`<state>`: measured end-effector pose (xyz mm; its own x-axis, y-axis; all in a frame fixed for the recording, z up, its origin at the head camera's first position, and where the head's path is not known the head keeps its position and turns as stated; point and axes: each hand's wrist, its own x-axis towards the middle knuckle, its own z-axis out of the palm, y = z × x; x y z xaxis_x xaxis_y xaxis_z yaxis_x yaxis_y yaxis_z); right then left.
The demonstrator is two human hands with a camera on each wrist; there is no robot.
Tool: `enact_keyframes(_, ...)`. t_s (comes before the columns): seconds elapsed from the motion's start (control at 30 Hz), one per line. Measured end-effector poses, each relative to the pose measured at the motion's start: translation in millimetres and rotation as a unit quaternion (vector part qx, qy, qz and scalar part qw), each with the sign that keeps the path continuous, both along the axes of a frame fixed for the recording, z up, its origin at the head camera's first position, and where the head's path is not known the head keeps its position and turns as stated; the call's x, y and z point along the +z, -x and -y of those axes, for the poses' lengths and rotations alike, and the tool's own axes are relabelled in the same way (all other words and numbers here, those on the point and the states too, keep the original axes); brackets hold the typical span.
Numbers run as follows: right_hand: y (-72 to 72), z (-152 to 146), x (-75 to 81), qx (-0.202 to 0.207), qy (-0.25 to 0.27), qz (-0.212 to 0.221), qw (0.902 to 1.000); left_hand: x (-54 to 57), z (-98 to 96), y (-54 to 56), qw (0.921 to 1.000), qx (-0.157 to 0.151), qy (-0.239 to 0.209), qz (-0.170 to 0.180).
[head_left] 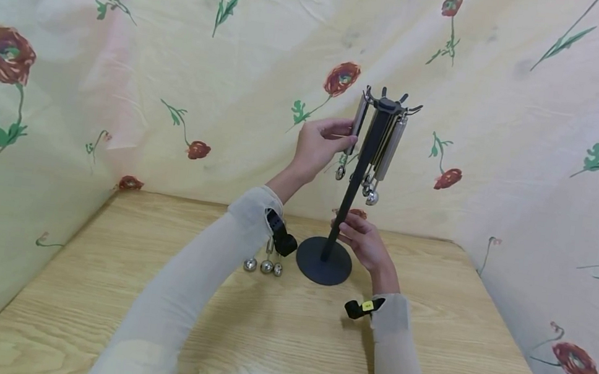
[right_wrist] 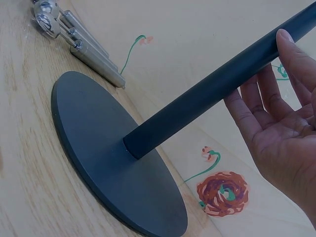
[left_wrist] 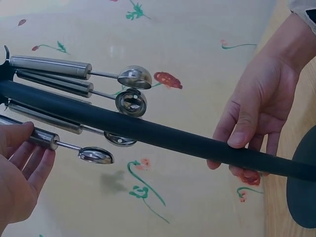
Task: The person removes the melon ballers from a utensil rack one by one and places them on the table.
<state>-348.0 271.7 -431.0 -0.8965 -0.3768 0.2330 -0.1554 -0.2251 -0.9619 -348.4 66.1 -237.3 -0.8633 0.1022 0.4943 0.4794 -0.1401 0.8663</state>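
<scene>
A dark rotating-style rack stand [head_left: 351, 196] with curved hooks on top stands on its round base. My left hand [head_left: 315, 148] is up near the hooks. It pinches the steel handle of a melon baller [left_wrist: 45, 138] between thumb and fingers, on the left side of the pole; the handle's top end reaches a hook. Low on the pole, my right hand [head_left: 366, 244] holds the stand with thumb and fingertips about it. Several other melon ballers [left_wrist: 52, 66] hang from the hooks, bowls downward, partly behind the pole in the head view.
Left of the base, three loose melon ballers [head_left: 266, 266] lie on the wooden table [head_left: 281, 334], partly hidden by the left wrist's camera in the head view. Behind the table and at both sides hangs a flower-print cloth [head_left: 256, 82].
</scene>
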Motion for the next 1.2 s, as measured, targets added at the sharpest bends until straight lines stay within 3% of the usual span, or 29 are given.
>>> enact_keyframes(0.4,-2.0,2.8,-0.9,0.000,-0.008,-0.011,0.9999,6.9,10.4,-2.4,0.9990,0.037,0.023,-0.005)
enact_keyframes(0.63,-0.7,-1.2,-1.5,0.005,0.009,0.000,1.0000,13.9,28.0,-5.8,0.9982,0.039,0.043,-0.018)
enact_keyframes(0.97,1.5,-4.2,-0.4,0.001,0.008,-0.007,0.9999,10.1,88.5,-9.8,0.9922,0.065,0.105,-0.019)
enact_keyframes(1.2,0.9,-1.3,-0.5,0.002,0.003,-0.008,1.0000,-5.8,145.3,-14.4,0.9753,0.120,0.186,-0.005)
